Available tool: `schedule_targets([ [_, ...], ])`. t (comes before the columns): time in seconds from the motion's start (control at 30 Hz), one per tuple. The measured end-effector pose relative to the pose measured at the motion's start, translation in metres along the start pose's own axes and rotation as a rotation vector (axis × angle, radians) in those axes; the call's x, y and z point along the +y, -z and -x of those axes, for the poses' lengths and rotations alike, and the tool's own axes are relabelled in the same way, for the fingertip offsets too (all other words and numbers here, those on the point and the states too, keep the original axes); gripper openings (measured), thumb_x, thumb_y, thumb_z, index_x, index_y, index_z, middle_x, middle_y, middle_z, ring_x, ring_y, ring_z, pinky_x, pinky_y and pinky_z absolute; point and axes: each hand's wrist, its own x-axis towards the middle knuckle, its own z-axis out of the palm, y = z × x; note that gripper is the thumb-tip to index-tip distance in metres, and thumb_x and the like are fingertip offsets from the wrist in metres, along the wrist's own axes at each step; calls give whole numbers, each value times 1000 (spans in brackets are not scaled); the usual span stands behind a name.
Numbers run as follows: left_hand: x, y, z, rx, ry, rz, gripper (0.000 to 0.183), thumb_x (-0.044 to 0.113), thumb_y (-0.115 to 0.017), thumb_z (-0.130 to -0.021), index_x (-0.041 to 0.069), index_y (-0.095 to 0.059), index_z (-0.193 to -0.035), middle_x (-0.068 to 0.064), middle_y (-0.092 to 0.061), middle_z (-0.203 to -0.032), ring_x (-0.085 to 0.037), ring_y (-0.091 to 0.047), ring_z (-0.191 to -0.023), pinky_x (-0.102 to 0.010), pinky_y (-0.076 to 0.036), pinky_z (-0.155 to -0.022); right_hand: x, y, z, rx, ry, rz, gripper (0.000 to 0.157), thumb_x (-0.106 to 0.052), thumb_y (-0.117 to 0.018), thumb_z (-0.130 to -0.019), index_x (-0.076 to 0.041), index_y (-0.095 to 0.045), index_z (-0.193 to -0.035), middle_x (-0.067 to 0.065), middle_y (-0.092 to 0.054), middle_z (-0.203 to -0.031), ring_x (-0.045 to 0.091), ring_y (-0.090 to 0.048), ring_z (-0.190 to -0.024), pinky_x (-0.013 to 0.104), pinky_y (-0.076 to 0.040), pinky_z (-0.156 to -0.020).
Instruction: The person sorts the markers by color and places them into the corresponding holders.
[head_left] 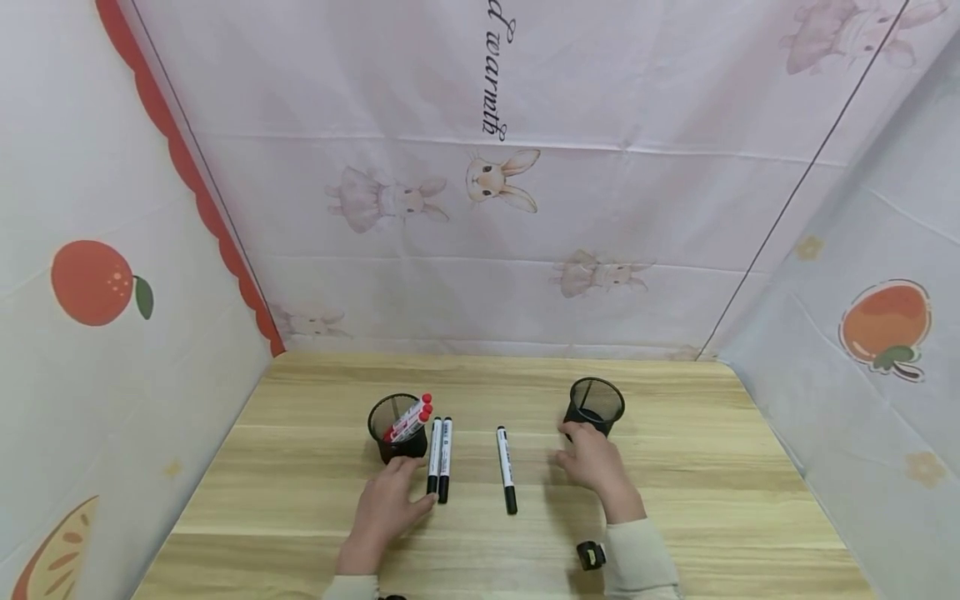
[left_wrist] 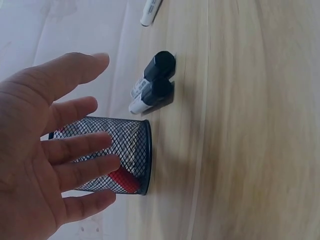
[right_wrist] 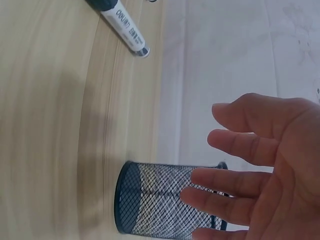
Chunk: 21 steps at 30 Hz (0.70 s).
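My left hand is beside a black mesh pen cup, fingers spread and relaxed, with nothing in its grasp. Red-capped markers lean inside that cup. Just right of it lie two black-capped whiteboard markers, side by side, with the left thumb close to their capped ends. At a second black mesh cup, my right hand has its fingertips close to the near side. In the right wrist view its fingers are loosely extended and overlap the cup's mesh.
A single black-capped marker lies on the wooden table between the two cups. A small black clip-like object is by the right sleeve. Printed cloth walls stand behind and on both sides.
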Motion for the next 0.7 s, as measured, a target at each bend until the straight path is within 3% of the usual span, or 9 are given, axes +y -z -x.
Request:
schedule_targets([
  [0.4, 9, -11, -4, -1, -20, 17, 50, 37, -73, -62, 12, -60, -103, -6, -54, -101, -23, -53, -89, -41, -45, -69, 23, -1, 7, 12, -43, -69, 44, -24, -64, -75, -4, -54, -113, 16, -52, -108, 34, -49, -97, 47, -40, -77],
  [0.7, 13, -17, -8, 1, 2, 1, 48, 35, -72, -64, 12, -59, -104, -6, -54, -102, -23, -53, -89, -39, -46, -66, 37, -2, 9, 63, -54, -93, 43, -24, -64, -74, -5, -54, -111, 17, -54, -105, 35, -50, -94, 46, -40, -77],
])
